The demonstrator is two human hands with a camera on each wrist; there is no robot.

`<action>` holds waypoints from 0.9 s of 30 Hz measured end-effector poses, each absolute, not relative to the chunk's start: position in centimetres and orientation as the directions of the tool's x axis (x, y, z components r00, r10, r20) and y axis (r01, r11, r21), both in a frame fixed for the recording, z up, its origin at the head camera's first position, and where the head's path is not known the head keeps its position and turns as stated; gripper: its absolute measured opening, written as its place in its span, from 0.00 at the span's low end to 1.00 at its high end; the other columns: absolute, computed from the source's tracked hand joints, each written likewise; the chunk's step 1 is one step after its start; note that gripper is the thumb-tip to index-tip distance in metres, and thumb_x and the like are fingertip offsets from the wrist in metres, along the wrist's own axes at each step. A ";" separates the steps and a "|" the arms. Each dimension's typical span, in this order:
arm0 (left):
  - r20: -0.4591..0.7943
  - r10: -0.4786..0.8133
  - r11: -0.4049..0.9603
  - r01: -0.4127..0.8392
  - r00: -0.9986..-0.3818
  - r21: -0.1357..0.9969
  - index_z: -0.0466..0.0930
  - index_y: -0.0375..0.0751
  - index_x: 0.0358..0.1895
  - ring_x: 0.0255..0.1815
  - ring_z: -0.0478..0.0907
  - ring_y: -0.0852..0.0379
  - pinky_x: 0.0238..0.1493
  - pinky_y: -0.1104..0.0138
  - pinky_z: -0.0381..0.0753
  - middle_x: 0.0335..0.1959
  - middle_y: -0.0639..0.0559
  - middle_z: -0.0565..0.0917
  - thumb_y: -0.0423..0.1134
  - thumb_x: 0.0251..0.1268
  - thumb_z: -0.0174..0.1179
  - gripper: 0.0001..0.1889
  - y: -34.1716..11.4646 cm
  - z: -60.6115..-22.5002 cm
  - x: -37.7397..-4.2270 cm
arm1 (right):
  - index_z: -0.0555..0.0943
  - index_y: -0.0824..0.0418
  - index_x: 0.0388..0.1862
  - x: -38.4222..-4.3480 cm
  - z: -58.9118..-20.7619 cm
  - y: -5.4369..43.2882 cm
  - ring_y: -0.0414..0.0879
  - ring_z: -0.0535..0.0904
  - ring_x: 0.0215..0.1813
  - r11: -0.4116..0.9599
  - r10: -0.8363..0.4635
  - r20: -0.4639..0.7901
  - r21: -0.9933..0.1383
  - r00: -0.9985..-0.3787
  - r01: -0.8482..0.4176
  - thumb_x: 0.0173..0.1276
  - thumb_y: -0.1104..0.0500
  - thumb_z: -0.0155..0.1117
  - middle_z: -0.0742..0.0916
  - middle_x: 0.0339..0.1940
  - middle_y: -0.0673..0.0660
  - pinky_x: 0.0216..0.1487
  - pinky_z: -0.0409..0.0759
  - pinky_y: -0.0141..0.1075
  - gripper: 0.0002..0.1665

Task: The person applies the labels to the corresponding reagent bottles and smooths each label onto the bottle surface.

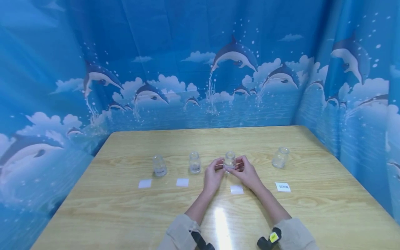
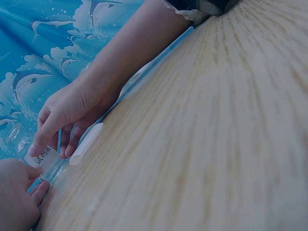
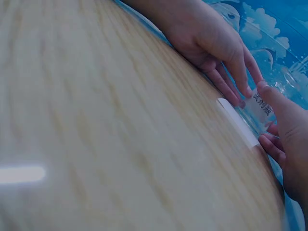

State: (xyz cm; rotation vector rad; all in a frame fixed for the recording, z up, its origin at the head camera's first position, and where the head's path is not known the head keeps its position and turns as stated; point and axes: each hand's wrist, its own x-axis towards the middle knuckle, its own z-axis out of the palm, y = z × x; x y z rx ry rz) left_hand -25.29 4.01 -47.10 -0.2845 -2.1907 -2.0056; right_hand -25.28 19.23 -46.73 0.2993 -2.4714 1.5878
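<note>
Clear round glass jar (image 1: 230,158) is upright, long axis vertical, just beyond the flat white rectangular slip (image 1: 236,189); our left hand (image 1: 214,175) and right hand (image 1: 248,173) hold it from opposite sides, thumbs on its white, black-lettered label (image 3: 262,105).

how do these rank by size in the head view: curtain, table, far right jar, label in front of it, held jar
1. Curtain
2. Table
3. Far-right jar
4. Label in front of it

Held jar: partly covered, so unsure against the far-right jar.
</note>
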 end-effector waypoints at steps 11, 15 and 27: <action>0.251 0.013 0.153 0.250 -0.968 0.956 0.76 0.39 0.53 0.46 0.77 0.52 0.48 0.65 0.76 0.47 0.45 0.80 0.29 0.60 0.57 0.17 4.0 -46.9 -25.2 | 0.71 0.67 0.45 -25.5 -46.8 19.9 0.53 0.77 0.42 0.401 -0.136 0.337 -0.841 -0.932 -0.363 0.63 0.58 0.62 0.79 0.44 0.63 0.46 0.78 0.41 0.18; 0.257 0.004 0.161 0.254 -0.966 0.954 0.76 0.38 0.53 0.45 0.77 0.52 0.48 0.64 0.76 0.46 0.45 0.80 0.30 0.60 0.57 0.16 4.0 -46.9 -25.3 | 0.71 0.71 0.45 -25.5 -46.7 20.2 0.57 0.78 0.40 0.339 -0.179 0.364 -0.849 -0.914 -0.405 0.64 0.66 0.58 0.78 0.45 0.68 0.44 0.79 0.39 0.13; 0.270 0.019 0.114 0.270 -0.963 0.956 0.75 0.33 0.52 0.45 0.78 0.48 0.47 0.65 0.77 0.46 0.40 0.79 0.18 0.51 0.58 0.22 4.1 -47.1 -25.2 | 0.68 0.77 0.43 -23.5 -43.8 19.2 0.65 0.77 0.41 0.433 -0.199 0.370 -0.798 -0.907 -0.420 0.58 0.78 0.58 0.77 0.44 0.73 0.45 0.78 0.45 0.15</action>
